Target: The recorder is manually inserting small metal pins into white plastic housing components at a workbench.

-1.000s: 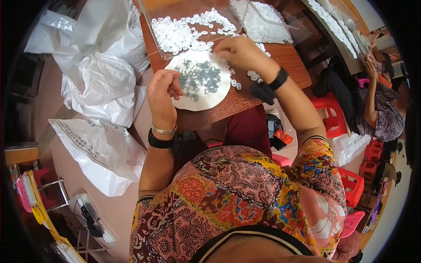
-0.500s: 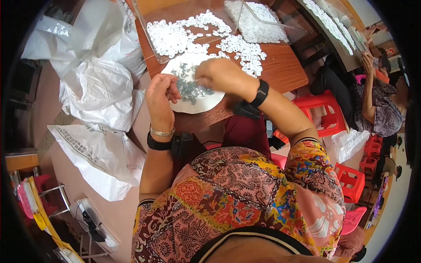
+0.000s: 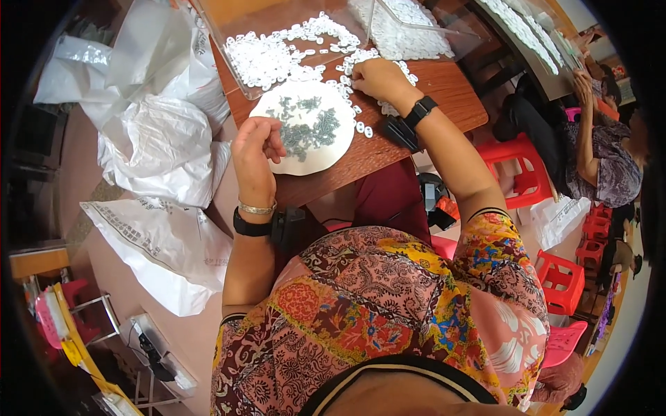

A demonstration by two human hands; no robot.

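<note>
A round cream plate [image 3: 267,106] lies near the table's front edge, with many small grey metal screws [image 3: 324,128] scattered on it. My left hand [image 3: 258,144] hovers at the plate's left rim with curled fingers pressed together; whatever they may hold is hidden. Beyond the plate on the right, my right hand [image 3: 383,80] reaches down with bent fingers among small white oval plastic pieces with two holes [image 3: 359,128]. Its fingertips touch the pieces, and what is between them cannot be made out.
More white pieces [image 3: 260,59] fill an open clear tray at the back left of the brown table [image 3: 444,93]. A bag of white pieces [image 3: 402,31] lies behind. White sacks [image 3: 156,142] stand on the left. Red stools [image 3: 517,170] and a seated person [image 3: 603,156] are at right.
My right hand has moved from above the plate to the right and away from me, onto the white pieces, uncovering the screws. My left hand has stayed nearly still.
</note>
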